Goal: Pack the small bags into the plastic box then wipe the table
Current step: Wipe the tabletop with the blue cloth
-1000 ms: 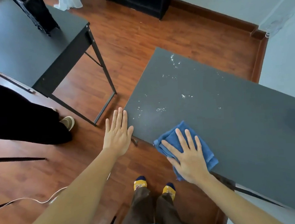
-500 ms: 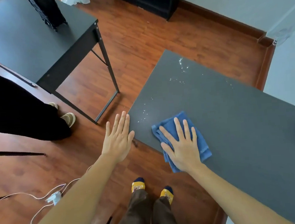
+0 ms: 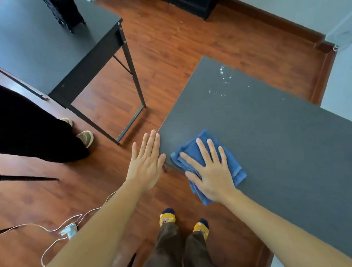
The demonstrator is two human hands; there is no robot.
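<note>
head view: the right hand (image 3: 213,175) lies flat, fingers spread, pressing a folded blue cloth (image 3: 227,156) onto the grey bench (image 3: 277,146) by its near left corner; the grip is open, palm down, closed round nothing. the left hand (image 3: 147,163) is flat and open too, empty, its fingertips at the bench's left edge, over the wood floor (image 3: 164,50). white droplets (image 3: 223,77) speckle the far corner. a second black bench (image 3: 38,51) stands to the left, a person in black (image 3: 23,128) beside it, a white cable (image 3: 58,231) on the floor. no bags or box show. against half a second ago, the cloth sits nearer the corner and the droplets near it are gone.
</note>
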